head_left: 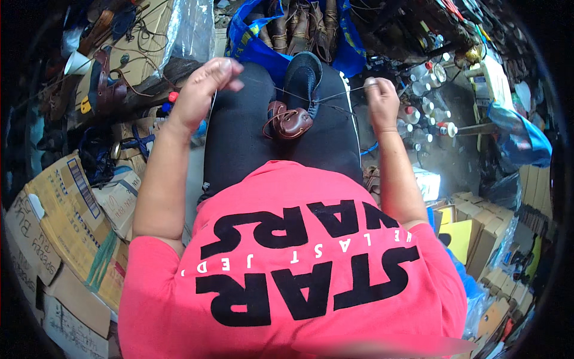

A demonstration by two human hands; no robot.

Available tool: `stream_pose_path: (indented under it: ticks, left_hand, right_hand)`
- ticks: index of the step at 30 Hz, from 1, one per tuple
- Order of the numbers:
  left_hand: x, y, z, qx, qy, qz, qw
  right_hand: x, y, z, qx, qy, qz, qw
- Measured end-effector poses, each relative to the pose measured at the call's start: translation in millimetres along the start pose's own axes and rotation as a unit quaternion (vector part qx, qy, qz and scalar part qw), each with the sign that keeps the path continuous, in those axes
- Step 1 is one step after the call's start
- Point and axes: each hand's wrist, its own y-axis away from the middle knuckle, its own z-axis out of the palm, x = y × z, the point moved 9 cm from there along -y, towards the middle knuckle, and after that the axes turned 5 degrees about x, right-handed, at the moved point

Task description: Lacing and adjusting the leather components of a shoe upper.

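A leather shoe (293, 122) rests between my thighs, brown at its near end, with a pale brown lace across it. Its dark, rounded far part (306, 63) points away from me. Thin dark thread (339, 94) runs out from the shoe to both sides. My right hand (382, 105) is closed in a pinch on the right-hand strand, which is drawn out nearly straight. My left hand (203, 90) is raised past my left thigh with its fingers curled around the other strand, slightly smeared by motion. Neither hand touches the shoe.
Past my knees stands a blue bag (257, 39) full of brown shoes. Several small bottles (427, 107) crowd the floor at the right. Cardboard boxes (72, 209) lie at the left, and more box pieces (478, 224) at the right. A white cup (76, 63) sits far left.
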Motion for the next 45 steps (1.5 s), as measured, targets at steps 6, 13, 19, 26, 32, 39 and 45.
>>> stream_pose_path:
  ticks: [6,13,19,26,32,39,45]
  left_hand:
    - [11,-14,48,-0.026,0.590,-0.040,0.806]
    - [-49,-19,16,-0.067,0.541,-0.131,0.828]
    - [-70,4,-82,0.186,0.100,-0.191,0.959]
    - [57,49,91,-0.021,-0.396,0.163,0.903]
    - [37,34,110,-0.047,-0.450,0.254,0.855]
    - [23,27,93,-0.058,-0.264,0.286,0.919]
    - [21,35,107,-0.047,-0.364,0.273,0.889]
  right_hand:
    - [-7,35,60,-0.027,-0.730,0.484,0.482]
    - [9,52,43,-0.203,-0.684,0.403,0.573]
    - [98,69,-13,-0.337,-0.195,0.349,0.852]
    - [-61,-11,29,-0.368,-0.233,0.093,0.895]
    - [-114,-23,63,-0.410,0.045,-0.093,0.906]
    - [-86,-1,31,-0.316,-0.113,0.074,0.939]
    - [-57,12,52,-0.323,-0.131,0.103,0.931]
